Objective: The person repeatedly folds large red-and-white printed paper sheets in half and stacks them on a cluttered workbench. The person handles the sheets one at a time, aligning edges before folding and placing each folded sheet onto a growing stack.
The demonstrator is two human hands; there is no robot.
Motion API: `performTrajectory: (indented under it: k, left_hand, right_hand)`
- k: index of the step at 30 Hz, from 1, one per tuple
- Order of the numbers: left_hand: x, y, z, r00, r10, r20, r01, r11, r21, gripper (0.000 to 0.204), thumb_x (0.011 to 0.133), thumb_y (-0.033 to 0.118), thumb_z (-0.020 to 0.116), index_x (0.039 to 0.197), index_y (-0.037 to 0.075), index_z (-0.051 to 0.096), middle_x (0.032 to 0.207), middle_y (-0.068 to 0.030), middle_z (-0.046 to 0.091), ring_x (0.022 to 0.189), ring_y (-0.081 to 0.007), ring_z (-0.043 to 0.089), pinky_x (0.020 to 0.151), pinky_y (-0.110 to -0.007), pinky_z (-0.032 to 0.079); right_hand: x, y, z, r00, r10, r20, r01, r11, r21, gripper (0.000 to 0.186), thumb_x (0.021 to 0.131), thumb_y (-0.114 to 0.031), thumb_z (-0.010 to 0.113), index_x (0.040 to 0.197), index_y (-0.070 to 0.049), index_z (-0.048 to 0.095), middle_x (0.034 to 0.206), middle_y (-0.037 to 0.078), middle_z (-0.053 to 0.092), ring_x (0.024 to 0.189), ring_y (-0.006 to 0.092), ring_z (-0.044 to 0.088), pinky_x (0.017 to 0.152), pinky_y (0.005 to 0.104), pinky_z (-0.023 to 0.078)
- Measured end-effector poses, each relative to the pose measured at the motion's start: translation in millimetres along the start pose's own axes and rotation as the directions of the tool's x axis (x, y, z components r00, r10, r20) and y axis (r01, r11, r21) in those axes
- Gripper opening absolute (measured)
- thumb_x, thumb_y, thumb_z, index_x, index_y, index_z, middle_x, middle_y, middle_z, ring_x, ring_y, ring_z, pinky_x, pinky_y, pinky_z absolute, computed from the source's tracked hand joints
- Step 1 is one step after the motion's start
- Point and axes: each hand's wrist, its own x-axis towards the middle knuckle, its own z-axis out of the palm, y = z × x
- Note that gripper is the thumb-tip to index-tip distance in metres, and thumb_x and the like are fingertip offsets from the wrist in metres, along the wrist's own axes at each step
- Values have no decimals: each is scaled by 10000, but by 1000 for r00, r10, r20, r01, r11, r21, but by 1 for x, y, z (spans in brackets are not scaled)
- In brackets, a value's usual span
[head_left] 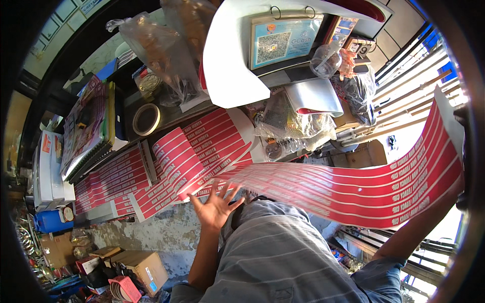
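A long red sheet [374,194] with white lines and lettering curves through the air from the table to the far right. At its raised right end is my right hand [450,186], mostly hidden by the sheet and the dark picture rim; the sheet hangs from it. My left hand [214,209] is open, palm up and fingers spread, just below the sheet's left part, holding nothing. More red printed strips [174,159] overlap on the table left of it. Another such sheet [217,136] lies behind, partly under them. A metal ruler-like bar [147,161] rests across the strips.
A tape roll [146,119] and a stack of notebooks [93,129] stand at the left. Behind are plastic bags [156,48], a curled white sheet [227,65] and a framed code sign [285,40]. Cardboard boxes [139,267] sit low left; metal bars [404,96] line the right.
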Motion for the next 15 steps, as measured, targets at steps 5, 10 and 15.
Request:
performTrajectory:
  k: [5, 10, 15]
  left_hand:
    - [67, -29, 6, 886, -142, -441, 363, 805, 470, 734, 1097, 676, 519, 1554, 101, 527, 1497, -154, 637, 1344, -321, 636, 1149, -546, 501]
    - [70, -52, 69, 946, -137, -295, 325, 373, 869, 798, 1111, 688, 485, 1621, 75, 453, 1553, -130, 596, 1342, -223, 621, 1083, -387, 491]
    - [43, -55, 149, 993, -81, -89, 115, 865, 488, 1131, 977, 897, 399, 1687, 20, 319, 1611, -188, 523, 1469, -334, 536, 1231, -504, 443]
  right_hand:
    - [-36, -29, 87, 964, -121, 235, 127, 992, -13, 417, 1130, -314, 541, 1255, 52, 696, 1313, 235, 727, 1058, 238, 748, 905, 338, 607]
    - [-110, -53, 185, 756, -232, 613, 156, 972, 175, 212, 1049, -196, 707, 1002, 3, 652, 1233, 230, 746, 1123, 281, 749, 943, 381, 582]
    - [-162, -47, 251, 603, -463, 650, 418, 877, 236, 195, 926, -118, 792, 1025, 3, 675, 1233, 195, 730, 1155, 359, 737, 1003, 480, 599]
